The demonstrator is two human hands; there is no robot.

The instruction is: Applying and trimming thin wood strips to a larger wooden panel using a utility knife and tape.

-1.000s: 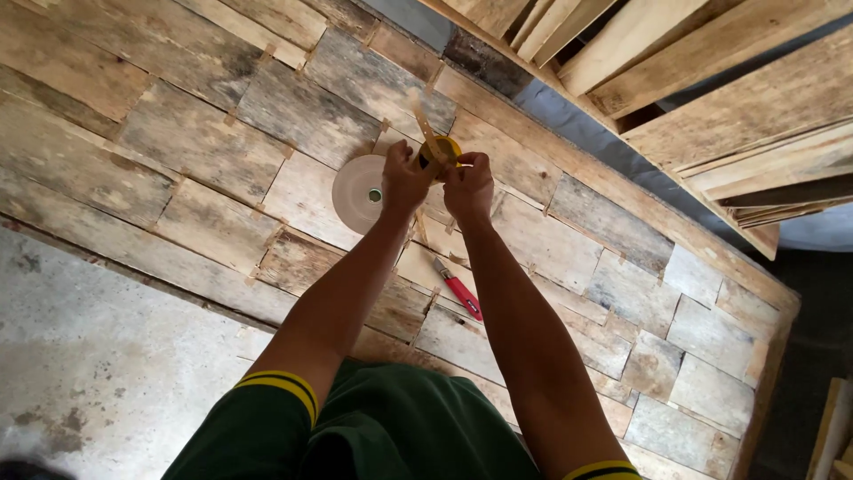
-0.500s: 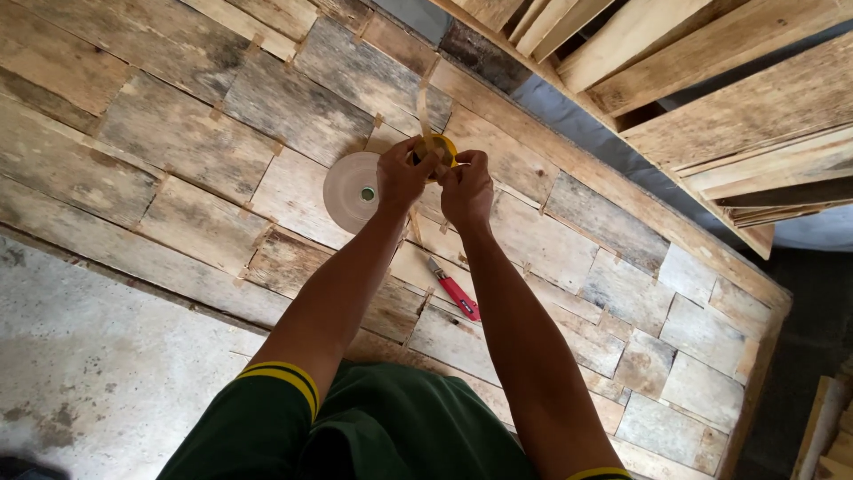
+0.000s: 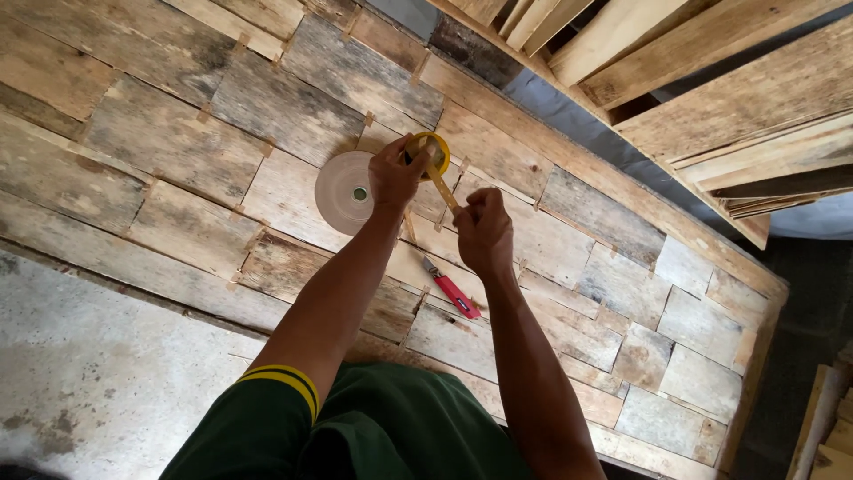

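Above the patchwork wood panel (image 3: 178,169), the left hand (image 3: 395,173) grips a yellow tape roll (image 3: 433,153); the right hand (image 3: 482,233) pinches its pulled strip (image 3: 442,185), near a tan disc (image 3: 342,191) and red cutter (image 3: 453,291).

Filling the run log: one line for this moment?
left hand: holds tape roll | right hand: pulls strip | knife: on boards

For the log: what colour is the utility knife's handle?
Red, on the utility knife; head view.

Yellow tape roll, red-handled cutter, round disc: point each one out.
yellow tape roll (image 3: 435,145), head view, upper yellow rim.
red-handled cutter (image 3: 457,294), head view, red handle.
round disc (image 3: 342,188), head view, flat face left of its hub.
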